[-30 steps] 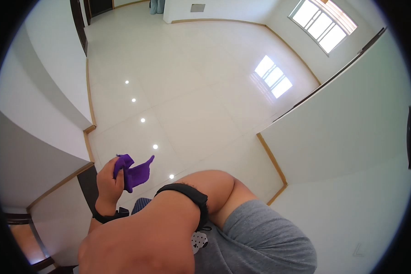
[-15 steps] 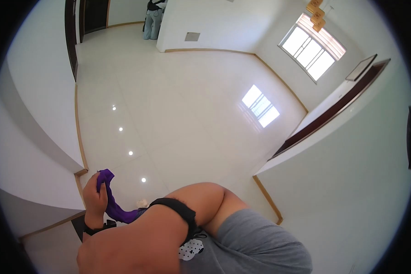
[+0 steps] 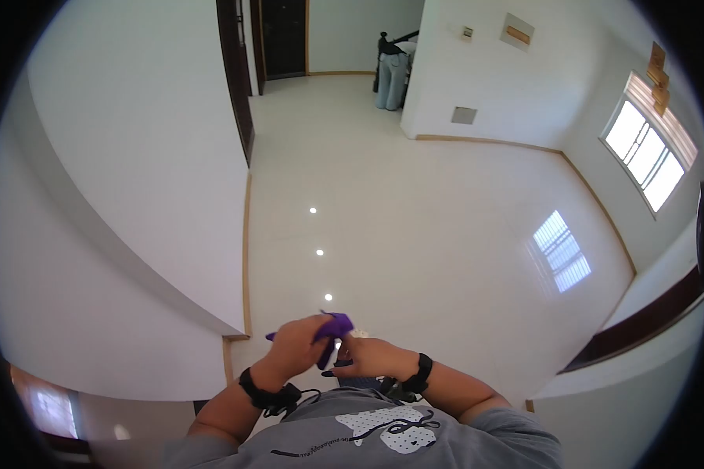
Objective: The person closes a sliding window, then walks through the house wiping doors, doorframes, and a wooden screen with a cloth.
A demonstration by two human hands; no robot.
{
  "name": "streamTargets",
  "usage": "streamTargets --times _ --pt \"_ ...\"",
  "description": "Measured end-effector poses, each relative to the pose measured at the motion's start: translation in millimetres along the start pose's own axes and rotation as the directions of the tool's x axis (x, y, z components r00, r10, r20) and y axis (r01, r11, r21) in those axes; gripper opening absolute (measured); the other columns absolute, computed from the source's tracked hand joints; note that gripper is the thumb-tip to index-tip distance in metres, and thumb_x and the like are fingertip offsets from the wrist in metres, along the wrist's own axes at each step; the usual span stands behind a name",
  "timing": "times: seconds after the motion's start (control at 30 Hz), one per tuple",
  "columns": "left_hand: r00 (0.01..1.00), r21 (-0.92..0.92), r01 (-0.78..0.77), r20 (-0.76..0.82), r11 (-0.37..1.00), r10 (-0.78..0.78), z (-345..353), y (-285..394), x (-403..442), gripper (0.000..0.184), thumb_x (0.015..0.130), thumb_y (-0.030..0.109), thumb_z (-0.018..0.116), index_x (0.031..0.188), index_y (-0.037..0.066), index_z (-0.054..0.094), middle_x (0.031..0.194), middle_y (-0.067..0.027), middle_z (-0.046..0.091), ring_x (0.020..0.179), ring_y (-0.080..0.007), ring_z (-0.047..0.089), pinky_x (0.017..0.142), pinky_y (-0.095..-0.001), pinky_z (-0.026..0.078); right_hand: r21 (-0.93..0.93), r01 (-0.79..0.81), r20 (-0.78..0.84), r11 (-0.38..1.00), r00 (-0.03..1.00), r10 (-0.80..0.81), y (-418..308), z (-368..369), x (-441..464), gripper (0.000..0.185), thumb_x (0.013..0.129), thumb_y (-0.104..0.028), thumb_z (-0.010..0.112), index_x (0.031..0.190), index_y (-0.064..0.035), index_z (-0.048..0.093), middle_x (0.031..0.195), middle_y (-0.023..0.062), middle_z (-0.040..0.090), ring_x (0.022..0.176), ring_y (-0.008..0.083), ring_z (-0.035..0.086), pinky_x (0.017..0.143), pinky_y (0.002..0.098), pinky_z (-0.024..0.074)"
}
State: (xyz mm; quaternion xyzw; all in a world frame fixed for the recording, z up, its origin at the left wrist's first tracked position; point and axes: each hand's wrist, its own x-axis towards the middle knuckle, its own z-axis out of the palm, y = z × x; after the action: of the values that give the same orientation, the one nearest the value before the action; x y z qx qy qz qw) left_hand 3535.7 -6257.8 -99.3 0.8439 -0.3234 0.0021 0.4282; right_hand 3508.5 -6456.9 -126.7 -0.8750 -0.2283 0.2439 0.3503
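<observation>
My left hand (image 3: 296, 344) is closed on a bunched purple cloth (image 3: 336, 324), part of which hangs below the fingers and a tip of which pokes out at the left. Close against it, my right hand (image 3: 379, 358) bends its fingers at the cloth's right side, with the thumb pointing left underneath. A small whitish, shiny patch (image 3: 335, 353) shows between the hands; I cannot tell what it is. Both hands are in front of my grey shirt, and each wrist wears a black strap with a small dark device.
Pale glossy floor tiles (image 3: 414, 227) stretch ahead. A white wall (image 3: 149, 156) runs along the left, and a window (image 3: 645, 152) is at the right. Far off, a person in light blue trousers (image 3: 391, 80) stands by a dark railing. A dark door (image 3: 282, 39) is at the back.
My right arm, which crossed in front of my body, now bends inward with its hand beside the left. The left hand and purple cloth have come nearer my middle. The camera view has turned.
</observation>
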Motion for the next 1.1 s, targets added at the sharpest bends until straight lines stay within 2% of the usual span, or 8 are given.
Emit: streamTargets --times 0.03,0.1,0.4,0.47,0.6,0.7,0.93,1.1 --pt "0.996 0.021 -0.007 0.086 1.000 0.006 -4 -2 28 0.029 0.081 0.012 0.062 0.109 0.007 0.060 0.095 -0.0158 0.066 0.085 -0.0366 0.063 0.073 -0.0440 0.050 -0.018 -0.001 0.054 1.000 0.999 0.002 20 -12 25 0.059 0.082 -0.046 0.067 0.117 -0.0009 0.053 0.094 0.0168 0.067 0.090 0.0320 0.065 0.077 0.0371 0.0523" --pt "0.985 0.058 -0.118 0.136 0.991 0.109 -9 -17 89 0.031 0.081 0.014 0.062 0.111 0.007 0.060 0.096 -0.0152 0.066 0.085 -0.0362 0.062 0.074 -0.0431 0.050 0.183 0.394 -0.180 0.901 0.914 -0.363 49 -42 76 0.045 0.084 -0.042 0.065 0.110 -0.0056 0.060 0.098 0.0139 0.067 0.092 0.0304 0.065 0.080 0.0368 0.0520" --pt "0.979 0.128 -0.175 0.132 0.976 0.158 -67 -138 298 0.049 0.080 0.016 0.067 0.125 0.003 0.052 0.106 -0.0184 0.063 0.094 -0.0378 0.061 0.084 -0.0412 0.049 0.068 0.071 -0.160 0.995 0.985 -0.060 131 -213 233 0.037 0.086 -0.038 0.060 0.114 -0.0128 0.060 0.101 0.0161 0.067 0.090 0.0340 0.065 0.076 0.0404 0.0511" --pt "0.996 0.107 -0.071 0.067 0.992 0.064 -76 -178 313 0.062 0.079 0.023 0.070 0.131 0.002 0.045 0.109 -0.0191 0.063 0.096 -0.0375 0.061 0.086 -0.0417 0.049 0.144 0.153 -0.265 0.978 0.958 -0.111 139 -232 270 0.034 0.088 -0.038 0.059 0.106 -0.0090 0.064 0.091 0.0159 0.068 0.082 0.0333 0.066 0.073 0.0398 0.0508" --pt "0.936 -0.038 0.319 0.168 0.947 -0.309 -110 -261 331 0.083 0.076 0.032 0.075 0.142 0.006 0.033 0.113 -0.0181 0.063 0.101 -0.0358 0.062 0.088 -0.0401 0.048 0.286 0.046 0.000 0.957 0.999 -0.048 130 -276 364 0.038 0.093 -0.038 0.055 0.093 -0.0021 0.066 0.076 0.0143 0.065 0.070 0.0276 0.063 0.067 0.0367 0.0488" --pt "0.859 -0.067 0.437 0.326 0.897 -0.394 -138 -324 363 0.075 0.075 0.032 0.076 0.138 0.011 0.041 0.111 -0.0168 0.064 0.099 -0.0338 0.062 0.087 -0.0394 0.049 0.308 0.036 -0.023 0.951 0.999 -0.031 132 -303 447 0.041 0.095 -0.039 0.051 0.090 -0.0005 0.064 0.075 0.0151 0.064 0.068 0.0271 0.062 0.065 0.0366 0.0484" --pt "0.888 -0.120 0.409 0.279 0.905 -0.364 -222 -449 477 0.033 0.081 0.028 0.071 0.108 0.011 0.062 0.093 -0.0111 0.068 0.086 -0.0292 0.065 0.076 -0.0388 0.051 -0.068 0.296 -0.030 0.953 0.954 -0.298 80 -426 604 0.043 0.096 -0.038 0.048 0.081 -0.0010 0.062 0.069 0.0162 0.059 0.067 0.0364 0.057 0.064 0.0415 0.0461" --pt "0.921 0.004 0.310 0.247 0.951 -0.301 -267 -526 560 0.022 0.086 0.026 0.064 0.098 0.008 0.064 0.085 -0.0144 0.067 0.080 -0.0331 0.064 0.072 -0.0403 0.050 0.116 0.253 -0.132 0.961 0.962 -0.237 126 -484 700 0.041 0.097 -0.036 0.046 0.083 -0.0014 0.064 0.069 0.0159 0.060 0.067 0.0327 0.059 0.065 0.0402 0.0462"
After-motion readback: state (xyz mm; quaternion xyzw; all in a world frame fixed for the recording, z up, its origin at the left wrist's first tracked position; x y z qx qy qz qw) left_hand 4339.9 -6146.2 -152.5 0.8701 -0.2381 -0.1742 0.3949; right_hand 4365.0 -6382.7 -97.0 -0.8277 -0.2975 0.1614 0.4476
